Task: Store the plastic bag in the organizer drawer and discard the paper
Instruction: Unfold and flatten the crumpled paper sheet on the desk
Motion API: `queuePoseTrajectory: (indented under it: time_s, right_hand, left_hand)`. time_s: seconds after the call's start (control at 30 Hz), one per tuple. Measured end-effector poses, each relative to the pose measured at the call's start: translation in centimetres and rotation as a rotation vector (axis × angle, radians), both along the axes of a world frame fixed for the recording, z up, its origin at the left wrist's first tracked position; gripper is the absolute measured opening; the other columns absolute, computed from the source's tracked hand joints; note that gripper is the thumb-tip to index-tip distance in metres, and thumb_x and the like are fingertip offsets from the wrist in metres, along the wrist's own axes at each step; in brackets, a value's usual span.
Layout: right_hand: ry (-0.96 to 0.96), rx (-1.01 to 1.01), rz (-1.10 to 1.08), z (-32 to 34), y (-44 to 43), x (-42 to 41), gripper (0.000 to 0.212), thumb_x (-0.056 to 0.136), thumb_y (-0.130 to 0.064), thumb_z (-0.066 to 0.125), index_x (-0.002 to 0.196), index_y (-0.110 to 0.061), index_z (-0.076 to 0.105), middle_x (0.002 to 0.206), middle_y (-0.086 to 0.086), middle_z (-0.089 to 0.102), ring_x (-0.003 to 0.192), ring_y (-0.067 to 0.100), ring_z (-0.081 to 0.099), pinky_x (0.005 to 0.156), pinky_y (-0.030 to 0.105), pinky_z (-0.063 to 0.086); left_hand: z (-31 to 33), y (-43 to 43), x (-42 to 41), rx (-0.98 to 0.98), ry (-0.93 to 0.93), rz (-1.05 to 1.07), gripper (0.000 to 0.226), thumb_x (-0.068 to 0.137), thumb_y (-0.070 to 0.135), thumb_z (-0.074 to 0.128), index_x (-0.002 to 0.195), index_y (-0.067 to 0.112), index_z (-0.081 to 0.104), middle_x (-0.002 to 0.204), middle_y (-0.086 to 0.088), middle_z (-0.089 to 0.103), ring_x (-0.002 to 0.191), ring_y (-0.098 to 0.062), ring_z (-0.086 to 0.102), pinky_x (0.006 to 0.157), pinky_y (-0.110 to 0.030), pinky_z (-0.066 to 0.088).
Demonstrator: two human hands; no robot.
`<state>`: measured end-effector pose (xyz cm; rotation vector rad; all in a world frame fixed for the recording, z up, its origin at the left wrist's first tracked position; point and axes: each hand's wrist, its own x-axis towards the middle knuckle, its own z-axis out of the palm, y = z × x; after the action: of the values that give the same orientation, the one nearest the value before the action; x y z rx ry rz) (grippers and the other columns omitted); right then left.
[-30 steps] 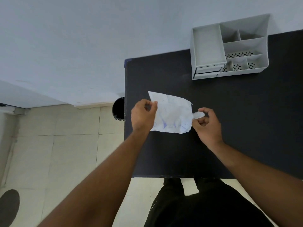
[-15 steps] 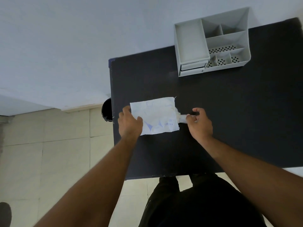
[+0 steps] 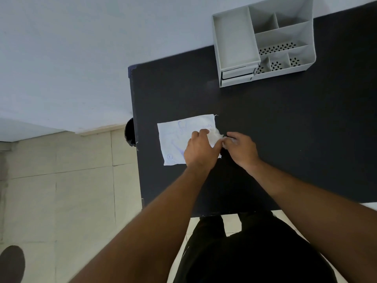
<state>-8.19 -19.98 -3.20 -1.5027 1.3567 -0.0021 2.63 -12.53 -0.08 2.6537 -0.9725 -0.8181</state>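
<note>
- Both hands meet over the right edge of the paper (image 3: 179, 139), which lies flat on the black table (image 3: 285, 123) near its left side.
- My left hand (image 3: 201, 149) rests palm-down on the sheet, fingers curled; the thumb and first finger seem to pinch a bit of white material at the sheet's right edge.
- My right hand (image 3: 240, 149) is curled just beside it, fingertips closed on that same white bit (image 3: 217, 135) (whether this is the plastic bag or a corner of the sheet, I cannot tell).
- The two hands touch at the thumbs.
- The sheet is white and wrinkled, with faint blue pen marks and a small circled mark near its lower left corner.
- The grey organizer (image 3: 263, 41) stands at the far side of the table, well apart from my hands, against the pale wall.
- Its small drawer (image 3: 237, 73) sits at the front left, under a wide open tray; the drawer looks shut or nearly so.
- A dark round thing (image 3: 130, 131) shows beside the table's left edge, down by the tiled floor (image 3: 61, 190).
</note>
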Motion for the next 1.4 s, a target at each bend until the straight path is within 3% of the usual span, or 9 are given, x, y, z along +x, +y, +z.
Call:
queuePoseTrajectory:
  time_s: [0.2,0.33,0.43,0.6,0.77,0.93,1.1,1.3,1.4]
  right_hand:
    - [-0.109,0.128,-0.020,-0.6,-0.8,1.1,0.026,0.100,-0.024,0.055,0.118,-0.014,0.071,0.097,0.003,0.074,0.077,0.014,0.070,0.072,0.032,0.059]
    - [-0.170,0.246,-0.098,-0.8,-1.0,1.3,0.023,0.099,-0.021,0.061,0.118,-0.010,0.070,0.097,0.011,0.075,0.072,0.012,0.066,0.062,0.024,0.057]
    - [-0.197,0.286,-0.095,-0.7,-1.1,1.0,0.020,0.096,-0.020,0.067,0.113,-0.009,0.072,0.095,0.010,0.076,0.072,0.011,0.066,0.063,0.023,0.055]
    - [-0.119,0.208,-0.059,-0.9,-1.1,1.1,0.010,0.095,-0.016,0.067,0.100,-0.014,0.075,0.089,0.009,0.076,0.069,0.013,0.067,0.067,0.029,0.060]
    - [-0.019,0.116,-0.093,-0.8,-1.1,1.6,0.013,0.090,-0.019,0.063,0.086,-0.029,0.072,0.090,-0.003,0.073,0.084,0.016,0.072,0.079,0.036,0.062]
    - [-0.031,0.103,-0.060,0.0,-0.6,2.5,0.025,0.083,-0.035,0.064,0.102,-0.024,0.076,0.095,-0.003,0.076,0.089,0.019,0.072,0.083,0.044,0.061]
    - [0.057,0.010,0.027,-0.1,-0.6,3.5,0.036,0.087,-0.037,0.074,0.116,-0.016,0.073,0.111,-0.001,0.072,0.099,0.018,0.068,0.079,0.029,0.054]
    - [0.108,0.070,0.058,0.0,-0.5,3.9,0.013,0.085,-0.032,0.078,0.092,-0.021,0.073,0.078,-0.012,0.062,0.081,0.013,0.064,0.076,0.031,0.056]
    - [0.128,0.042,0.097,-0.2,-0.1,3.8,0.006,0.088,-0.028,0.073,0.082,-0.026,0.073,0.085,-0.007,0.071,0.076,0.010,0.066,0.072,0.032,0.057]
  left_hand:
    - [-0.3,-0.3,0.3,-0.013,0.009,0.034,0.034,0.099,0.042,0.057,0.127,0.024,0.063,0.123,0.002,0.063,0.106,-0.020,0.063,0.077,-0.032,0.049]
    - [-0.8,0.1,0.2,-0.101,0.077,0.023,0.029,0.098,0.042,0.059,0.121,0.025,0.068,0.120,0.002,0.064,0.102,-0.018,0.063,0.078,-0.032,0.052]
    - [-1.5,0.4,0.3,-0.169,0.174,0.098,0.021,0.098,0.037,0.063,0.110,0.023,0.073,0.111,0.003,0.070,0.096,-0.014,0.066,0.082,-0.033,0.057]
    - [-1.7,0.7,0.6,-0.308,0.352,0.448,0.013,0.096,0.024,0.065,0.100,0.014,0.073,0.096,0.006,0.073,0.085,-0.005,0.066,0.073,-0.017,0.049]
    - [-1.3,1.5,1.2,-0.404,0.520,0.792,0.010,0.095,0.018,0.060,0.091,0.015,0.069,0.081,-0.001,0.072,0.075,-0.013,0.066,0.070,-0.026,0.052]
    - [-0.7,1.4,1.5,-0.361,0.551,0.782,0.015,0.092,0.015,0.056,0.081,0.016,0.065,0.083,-0.005,0.072,0.083,-0.020,0.067,0.071,-0.032,0.052]
    - [-0.5,1.8,1.9,-0.343,0.559,0.747,0.017,0.090,0.014,0.055,0.076,0.014,0.064,0.084,-0.007,0.070,0.082,-0.021,0.065,0.069,-0.032,0.051]
    - [-0.6,2.4,2.2,-0.350,0.534,0.705,0.016,0.093,0.012,0.054,0.081,0.012,0.063,0.080,-0.006,0.066,0.077,-0.017,0.061,0.073,-0.031,0.054]
    - [-0.8,2.7,2.2,-0.327,0.541,0.704,0.015,0.096,0.011,0.052,0.085,0.010,0.063,0.084,-0.006,0.066,0.077,-0.016,0.060,0.069,-0.026,0.052]
